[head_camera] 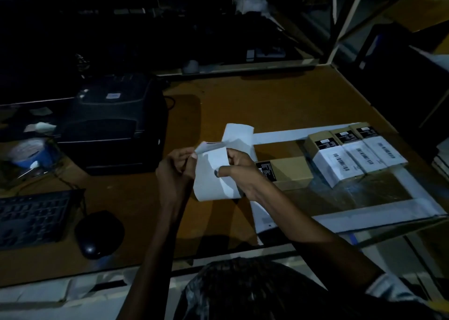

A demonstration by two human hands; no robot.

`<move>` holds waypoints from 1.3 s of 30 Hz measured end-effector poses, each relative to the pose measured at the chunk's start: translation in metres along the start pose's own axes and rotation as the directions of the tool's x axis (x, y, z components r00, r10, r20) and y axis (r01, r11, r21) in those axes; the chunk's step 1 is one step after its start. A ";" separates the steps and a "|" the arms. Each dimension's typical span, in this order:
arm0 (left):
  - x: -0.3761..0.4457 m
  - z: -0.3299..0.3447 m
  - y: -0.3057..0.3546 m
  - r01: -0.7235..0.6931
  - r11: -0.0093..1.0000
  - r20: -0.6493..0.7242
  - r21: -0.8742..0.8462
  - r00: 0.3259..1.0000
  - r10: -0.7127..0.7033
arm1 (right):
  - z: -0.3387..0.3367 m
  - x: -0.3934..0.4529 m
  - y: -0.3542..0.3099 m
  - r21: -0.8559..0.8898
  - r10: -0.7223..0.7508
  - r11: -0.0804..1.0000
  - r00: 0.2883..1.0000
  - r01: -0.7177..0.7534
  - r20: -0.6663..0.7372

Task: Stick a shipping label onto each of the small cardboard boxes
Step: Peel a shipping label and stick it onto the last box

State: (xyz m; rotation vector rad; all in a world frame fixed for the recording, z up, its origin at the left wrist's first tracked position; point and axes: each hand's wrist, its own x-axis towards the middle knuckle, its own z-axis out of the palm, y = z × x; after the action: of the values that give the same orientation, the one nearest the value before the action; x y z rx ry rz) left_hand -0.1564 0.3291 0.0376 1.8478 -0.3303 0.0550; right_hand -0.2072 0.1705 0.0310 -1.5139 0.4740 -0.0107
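Above the brown table, both my hands hold a strip of white label paper. My left hand pinches a peeled corner at the strip's top left. My right hand grips the strip's right side, thumb on its front. Behind my right hand, a small cardboard box with a black end and a bare top lies on the table. To its right stand three boxes side by side, each with a white barcode label: the near one, the middle one, the far one.
A black label printer sits at the left, a roll of blue tape beyond it. A keyboard and mouse lie near the front left edge. White tape lines mark a rectangle around the boxes. Metal shelving rises at the right.
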 end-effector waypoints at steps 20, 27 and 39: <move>-0.007 0.056 0.039 -0.334 0.896 0.200 0.294 0.938 0.284 | -0.046 -0.020 0.000 0.280 0.011 0.960 1.000 -0.008 -0.008; -0.011 0.056 0.032 -0.341 0.888 0.226 0.307 0.933 0.280 | -0.049 -0.023 0.005 0.179 -0.151 0.972 0.988 0.151 -0.018; -0.003 0.054 0.032 -0.542 0.786 0.200 0.298 0.840 0.504 | -0.047 -0.021 0.004 -0.118 -0.476 0.876 0.877 0.467 -0.065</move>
State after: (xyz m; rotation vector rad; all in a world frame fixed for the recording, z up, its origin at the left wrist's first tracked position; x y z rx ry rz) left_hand -0.1741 0.2700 0.0505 2.0542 -0.9649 0.4222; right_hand -0.2418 0.1319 0.0338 -1.7018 0.1663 -0.4485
